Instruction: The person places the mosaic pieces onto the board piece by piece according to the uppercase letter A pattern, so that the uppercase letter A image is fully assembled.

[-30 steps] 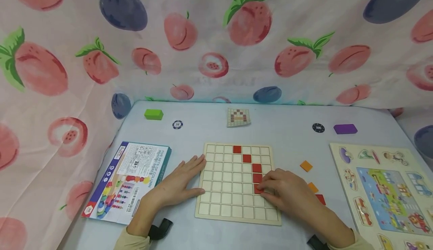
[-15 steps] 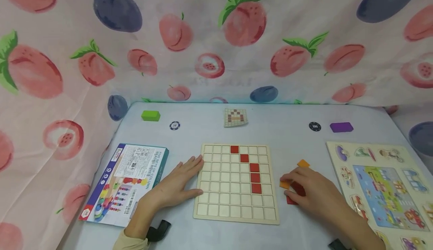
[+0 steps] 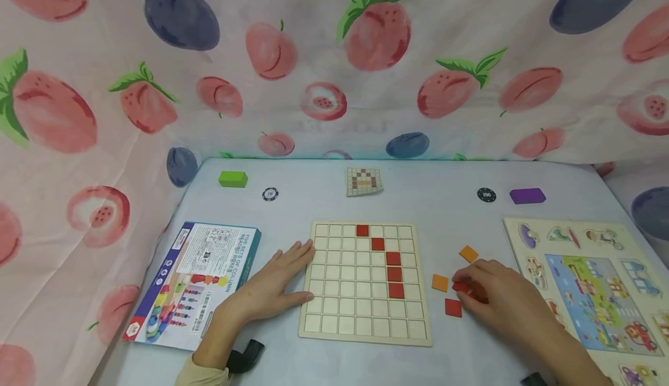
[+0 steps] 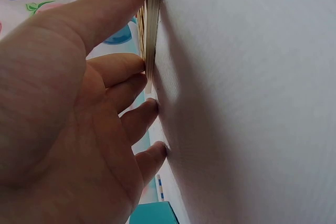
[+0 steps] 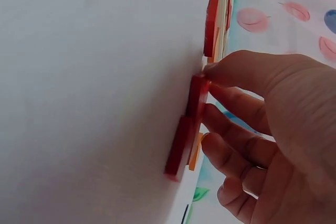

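Note:
A wooden grid board (image 3: pixel 340 322) lies flat on the table, with several red tiles (image 3: pixel 395 291) set in its right half in a stepped line. My left hand (image 3: pixel 274 281) has its fingers extended and touches the board's left edge; in the left wrist view its thumb and fingertips meet the board's side (image 4: pixel 152 30). Right of the board, my right hand (image 3: pixel 502 296) pinches a red tile (image 3: pixel 460 287) between thumb and fingers. In the right wrist view, that red tile (image 5: pixel 196 98) overlaps another red tile (image 5: pixel 180 148). A loose red tile (image 3: pixel 453 307) and two orange tiles (image 3: pixel 439 282) lie beside the hand.
Behind the board sits a small pattern card (image 3: pixel 364 182). A boxed toy set (image 3: pixel 209 281) lies left, and a picture puzzle board (image 3: pixel 596 293) right. Toward the back are a green block (image 3: pixel 233 179), a purple block (image 3: pixel 528 196) and two round chips (image 3: pixel 486 195).
My right hand has left the red tile at the board's lower right and moved right to the loose tiles, where it now pinches a red one. The left hand stays at the board's edge.

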### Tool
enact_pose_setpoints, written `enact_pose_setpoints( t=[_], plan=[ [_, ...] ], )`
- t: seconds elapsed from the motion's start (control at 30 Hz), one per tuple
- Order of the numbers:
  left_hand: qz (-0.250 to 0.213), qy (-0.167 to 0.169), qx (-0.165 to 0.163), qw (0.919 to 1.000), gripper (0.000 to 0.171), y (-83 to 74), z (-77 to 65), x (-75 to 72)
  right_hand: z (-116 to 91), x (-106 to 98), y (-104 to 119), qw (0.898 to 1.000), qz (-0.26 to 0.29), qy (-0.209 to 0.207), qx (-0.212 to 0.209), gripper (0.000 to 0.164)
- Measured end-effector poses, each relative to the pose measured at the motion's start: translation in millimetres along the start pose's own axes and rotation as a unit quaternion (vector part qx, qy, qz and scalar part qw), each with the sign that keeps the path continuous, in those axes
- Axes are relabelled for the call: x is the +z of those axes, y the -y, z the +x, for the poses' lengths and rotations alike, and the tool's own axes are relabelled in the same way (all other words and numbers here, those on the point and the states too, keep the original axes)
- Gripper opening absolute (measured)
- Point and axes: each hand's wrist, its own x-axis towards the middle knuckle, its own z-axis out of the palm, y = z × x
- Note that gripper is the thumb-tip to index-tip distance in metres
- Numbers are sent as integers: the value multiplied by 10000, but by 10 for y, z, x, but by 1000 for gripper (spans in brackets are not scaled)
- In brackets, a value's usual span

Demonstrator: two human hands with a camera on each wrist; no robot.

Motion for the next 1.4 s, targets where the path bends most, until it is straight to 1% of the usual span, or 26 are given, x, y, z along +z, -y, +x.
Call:
enact_pose_setpoints(
  t=[0.17, 0.5, 0.63, 0.77, 1.0, 1.13, 1.2, 1.3, 1.4],
  plan=[
    [11, 16, -5, 10000, 85, 4, -3, 0, 2, -21, 3, 9999, -107, 59, 53, 29],
    [43, 8, 3, 10000, 86, 9, 10, -6, 57, -45, 58, 9999, -50, -114, 16, 23],
    [96, -10, 67, 9999, 86, 16, 20, -11, 153, -56, 163, 9993, 18, -293, -223, 26],
    [64, -16, 53, 10000, 85, 11, 17, -9, 314, -52, 303, 9972, 88, -419, -607, 27],
    [45, -27, -3, 10000, 85, 5, 9, 9, 694, 28, 596, 9926, 394, -376, -1088, 22],
    [105, -75, 14, 9999, 84, 2, 6, 2, 955, 65, 852, 9889, 613, -169, -1344, 21],
    [121, -85, 12, 9999, 85, 4, 8, 5, 1083, 86, 984, 9869, 628, -25, -1486, 21],
    [109, -63, -54, 9999, 85, 5, 9, 10, 1240, 138, 1148, 9835, 570, 173, -1711, 20],
    [126, -33, -105, 9999, 86, 3, 7, 12, 1345, 205, 1261, 9814, 422, 279, -1853, 18]
  ],
)
